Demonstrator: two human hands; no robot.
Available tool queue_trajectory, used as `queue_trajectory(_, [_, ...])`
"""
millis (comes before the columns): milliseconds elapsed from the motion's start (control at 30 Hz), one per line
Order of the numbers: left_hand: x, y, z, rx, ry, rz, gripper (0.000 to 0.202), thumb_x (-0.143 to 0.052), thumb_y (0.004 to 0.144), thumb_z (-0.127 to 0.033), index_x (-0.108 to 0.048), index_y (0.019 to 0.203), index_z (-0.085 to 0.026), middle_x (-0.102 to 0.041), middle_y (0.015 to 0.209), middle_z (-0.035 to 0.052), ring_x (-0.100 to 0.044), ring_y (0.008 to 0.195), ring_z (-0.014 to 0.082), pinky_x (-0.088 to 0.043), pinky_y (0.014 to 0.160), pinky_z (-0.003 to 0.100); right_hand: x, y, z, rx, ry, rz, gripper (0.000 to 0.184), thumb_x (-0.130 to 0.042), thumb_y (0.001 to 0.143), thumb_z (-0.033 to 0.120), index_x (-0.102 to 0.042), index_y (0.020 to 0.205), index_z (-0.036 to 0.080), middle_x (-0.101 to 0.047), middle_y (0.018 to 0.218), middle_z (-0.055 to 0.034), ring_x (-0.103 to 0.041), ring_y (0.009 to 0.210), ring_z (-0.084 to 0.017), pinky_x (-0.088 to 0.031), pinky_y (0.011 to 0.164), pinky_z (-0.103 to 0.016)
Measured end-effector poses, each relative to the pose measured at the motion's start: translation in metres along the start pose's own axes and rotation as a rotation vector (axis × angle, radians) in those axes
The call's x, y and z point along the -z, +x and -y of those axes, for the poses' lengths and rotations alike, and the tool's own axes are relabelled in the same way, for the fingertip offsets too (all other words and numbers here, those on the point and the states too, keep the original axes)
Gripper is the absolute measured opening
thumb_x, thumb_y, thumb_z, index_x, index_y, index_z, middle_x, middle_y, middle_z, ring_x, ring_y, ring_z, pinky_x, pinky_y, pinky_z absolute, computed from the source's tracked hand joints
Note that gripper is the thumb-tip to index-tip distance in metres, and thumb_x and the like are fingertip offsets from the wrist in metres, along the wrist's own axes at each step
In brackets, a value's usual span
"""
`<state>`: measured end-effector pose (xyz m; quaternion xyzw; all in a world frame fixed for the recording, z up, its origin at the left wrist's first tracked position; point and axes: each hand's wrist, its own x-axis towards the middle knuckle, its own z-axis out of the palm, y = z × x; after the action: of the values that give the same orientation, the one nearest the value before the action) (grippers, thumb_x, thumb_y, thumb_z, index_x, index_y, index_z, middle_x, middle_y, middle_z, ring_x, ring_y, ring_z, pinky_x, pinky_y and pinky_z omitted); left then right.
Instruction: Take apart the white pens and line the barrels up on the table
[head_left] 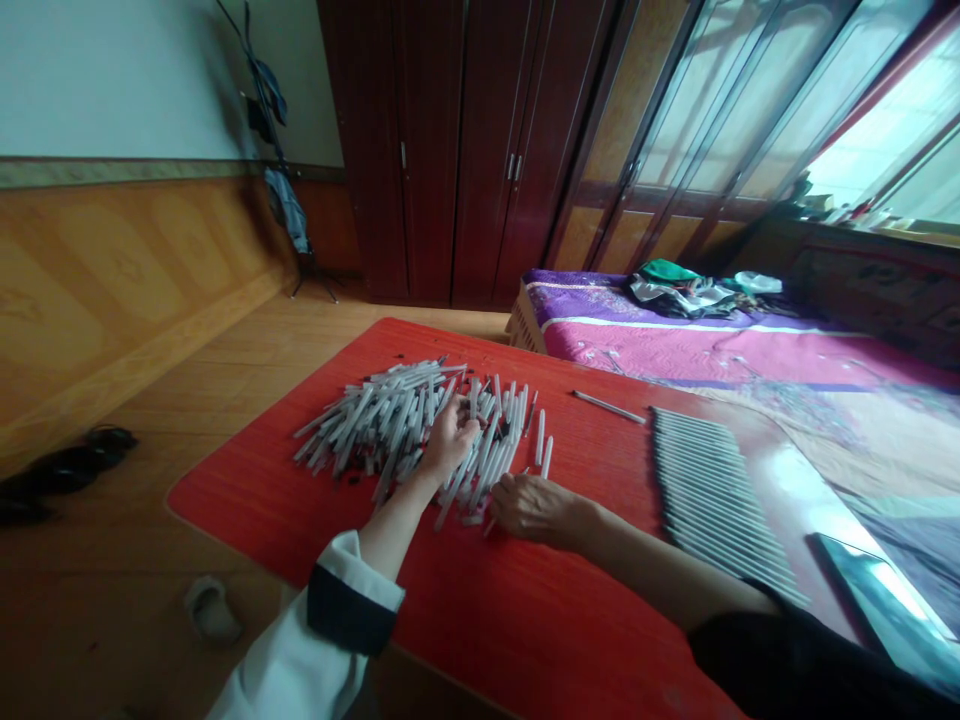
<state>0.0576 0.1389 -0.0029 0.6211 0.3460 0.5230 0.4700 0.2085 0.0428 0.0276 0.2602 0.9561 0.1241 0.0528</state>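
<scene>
A loose heap of several white pens (390,420) lies on the red table (300,500). My left hand (448,440) rests on the right part of the heap, fingers curled down into the pens. My right hand (534,508) lies just right of it at the near edge of the heap, fingers closed on a pen whose tip shows beneath it. A neat row of several pens (712,500) lies side by side further right. One single pen (609,407) lies apart behind that row.
A dark flat object (877,600) lies at the table's right end. Behind the table stands a bed with a purple cover (675,340) and clothes on it. Dark wardrobes (465,150) stand at the back. Shoes (67,470) lie on the wooden floor at left.
</scene>
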Motion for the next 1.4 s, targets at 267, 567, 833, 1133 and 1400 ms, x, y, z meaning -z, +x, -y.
queue_trajectory(267, [-0.004,-0.010,0.001,-0.179,0.799,0.046,0.014,-0.046,0.087,-0.025,-0.053,0.098,-0.020,-0.066,0.074,0.0031,-0.065,0.070,0.0171,-0.042,0.060,0.023,0.033,0.002,-0.017,-0.856,0.680,-1.301,0.003,-0.055,0.076,0.016,-0.055,0.079,0.016,-0.062,0.064,0.0002,-0.058,0.049,-0.011,-0.046,0.046,-0.024])
queue_trajectory(567, [-0.008,-0.016,-0.005,-0.335,0.855,0.151,0.010,-0.045,0.087,-0.017,-0.051,0.094,-0.019,-0.067,0.083,0.0039,-0.065,0.078,0.0162,-0.043,0.065,0.022,0.057,0.005,-0.027,-1.019,1.130,-1.651,0.011,-0.064,0.068,0.021,-0.054,0.069,0.015,-0.064,0.062,-0.0008,-0.062,0.048,-0.013,-0.053,0.045,-0.027])
queue_trajectory(833, [-0.009,-0.015,-0.002,-0.347,0.855,0.178,0.011,-0.043,0.088,-0.016,-0.052,0.094,-0.020,-0.065,0.079,0.0015,-0.063,0.074,0.0141,-0.043,0.063,0.021,0.048,0.008,-0.028,-1.058,1.166,-1.570,0.012,-0.064,0.066,0.022,-0.055,0.068,0.015,-0.065,0.061,-0.0012,-0.061,0.048,-0.013,-0.053,0.047,-0.027])
queue_trajectory(1133, [-0.009,-0.016,-0.001,-0.325,0.844,0.201,0.013,-0.048,0.084,-0.014,-0.054,0.094,-0.021,-0.067,0.087,0.0026,-0.065,0.082,0.0161,-0.047,0.069,0.023,0.038,0.008,-0.027,-1.110,0.992,-1.399,0.009,-0.063,0.067,0.023,-0.058,0.070,0.016,-0.062,0.061,0.0007,-0.059,0.051,-0.011,-0.051,0.053,-0.026])
queue_trajectory(1400, [-0.011,-0.020,-0.011,-0.338,0.652,0.231,0.020,-0.042,0.088,-0.022,-0.054,0.105,-0.022,-0.067,0.090,0.0025,-0.064,0.081,0.0143,-0.047,0.072,0.023,0.026,0.021,-0.022,-1.017,0.865,-1.143,0.010,-0.059,0.071,0.026,-0.060,0.072,0.017,-0.063,0.063,0.0001,-0.058,0.053,-0.011,-0.048,0.052,-0.023])
